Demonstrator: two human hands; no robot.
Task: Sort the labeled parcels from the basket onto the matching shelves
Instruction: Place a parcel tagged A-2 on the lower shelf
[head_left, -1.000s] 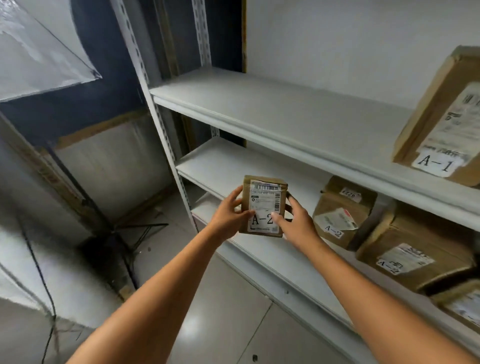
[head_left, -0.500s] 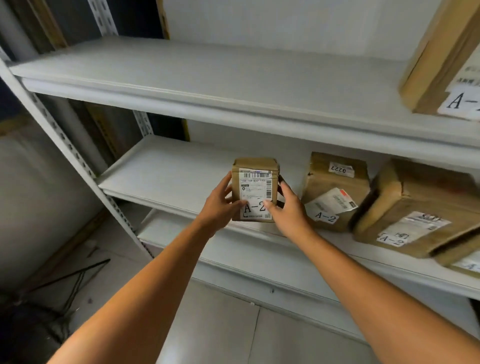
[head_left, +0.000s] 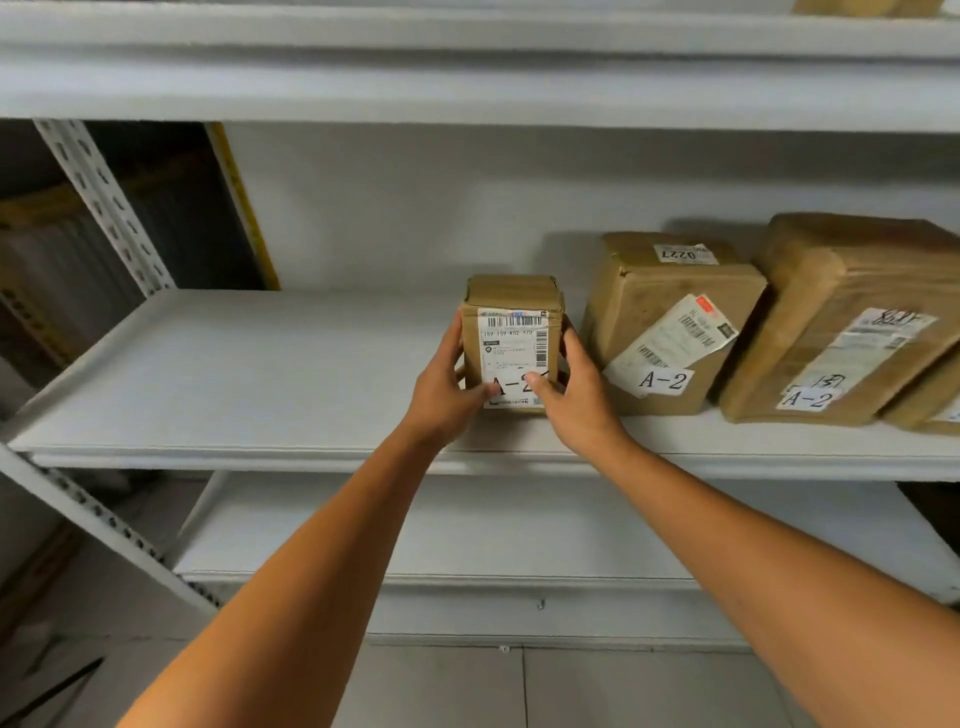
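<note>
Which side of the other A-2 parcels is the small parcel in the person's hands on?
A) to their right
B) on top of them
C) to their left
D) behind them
C: the small parcel, gripped between the left hand and the right hand, is at the left end of the row on the middle shelf, just left of the tilted A-2 parcel.

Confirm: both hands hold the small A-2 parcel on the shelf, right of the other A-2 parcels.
Wrong side: the head view shows the small A-2 parcel left of the other A-2 parcels. Left hand and right hand do hold it on the shelf.
</note>
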